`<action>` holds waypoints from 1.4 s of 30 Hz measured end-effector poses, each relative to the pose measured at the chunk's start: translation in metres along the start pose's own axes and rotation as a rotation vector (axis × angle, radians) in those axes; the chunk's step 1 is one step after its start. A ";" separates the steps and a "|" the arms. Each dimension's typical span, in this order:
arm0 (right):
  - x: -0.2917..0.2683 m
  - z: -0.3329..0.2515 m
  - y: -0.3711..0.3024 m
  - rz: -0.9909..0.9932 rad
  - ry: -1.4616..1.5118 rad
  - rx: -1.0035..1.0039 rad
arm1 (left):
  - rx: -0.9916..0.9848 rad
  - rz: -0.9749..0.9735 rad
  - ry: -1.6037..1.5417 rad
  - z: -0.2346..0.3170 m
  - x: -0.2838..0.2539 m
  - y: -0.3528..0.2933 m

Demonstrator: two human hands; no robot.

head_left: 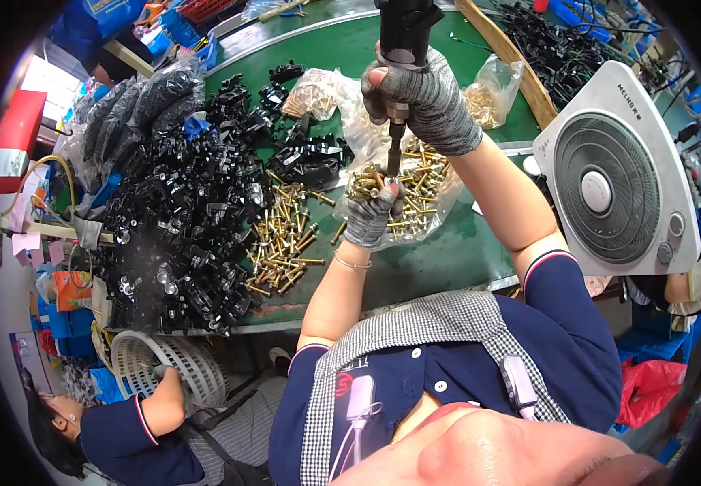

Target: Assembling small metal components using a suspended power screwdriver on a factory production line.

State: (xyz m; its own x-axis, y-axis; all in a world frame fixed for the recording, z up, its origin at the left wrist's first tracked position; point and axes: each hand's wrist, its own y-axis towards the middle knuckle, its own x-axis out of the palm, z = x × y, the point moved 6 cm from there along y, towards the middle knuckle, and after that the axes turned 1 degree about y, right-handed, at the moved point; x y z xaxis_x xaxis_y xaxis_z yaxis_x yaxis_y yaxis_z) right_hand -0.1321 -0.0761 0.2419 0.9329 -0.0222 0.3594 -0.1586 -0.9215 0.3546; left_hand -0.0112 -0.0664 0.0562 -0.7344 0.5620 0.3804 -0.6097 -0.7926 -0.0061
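My right hand [433, 101], in a grey fingerless glove, grips a black power screwdriver [406, 34] held upright with its bit pointing down. Below it, my left hand [371, 219], gloved the same way, is closed around several brass-coloured bolts [367, 180]. The bit's tip meets the work at my left fingertips; exactly what it touches there is hidden. A clear plastic bag [440, 220] full of the same bolts lies spread open behind and beside my left hand. More loose bolts [286, 247] are heaped to its left.
A large heap of black plastic parts [180, 215] covers the left of the green table [440, 263]. Two more bags, a left one [312, 93] and a right one [487, 101], lie farther back. A white fan [610, 182] stands right. A co-worker [136, 433] bends by a white basket [136, 360].
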 end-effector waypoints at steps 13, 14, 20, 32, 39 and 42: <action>-0.010 -0.007 0.005 0.065 -0.223 -0.109 | -0.197 0.113 0.288 -0.028 -0.028 0.014; -0.007 -0.004 0.005 0.062 -0.141 -0.119 | -0.194 0.110 0.290 -0.032 -0.031 0.017; -0.007 -0.003 0.005 0.041 -0.110 -0.085 | 0.155 0.056 0.554 -0.001 -0.011 0.013; 0.002 0.007 0.003 0.010 -0.124 -0.041 | 0.330 0.127 0.769 0.028 0.001 0.012; 0.005 0.006 0.007 0.042 -0.069 -0.087 | 0.068 0.097 -0.075 -0.008 -0.016 0.016; 0.009 0.012 0.009 0.013 0.081 -0.011 | 0.153 0.041 0.314 0.004 -0.022 0.013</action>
State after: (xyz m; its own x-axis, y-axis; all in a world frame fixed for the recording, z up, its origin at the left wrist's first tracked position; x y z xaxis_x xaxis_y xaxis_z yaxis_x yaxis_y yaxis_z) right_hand -0.1212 -0.0893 0.2383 0.9018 -0.0020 0.4321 -0.1739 -0.9171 0.3587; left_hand -0.0016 -0.0898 0.0513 -0.8275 0.5558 0.0793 -0.5439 -0.8287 0.1321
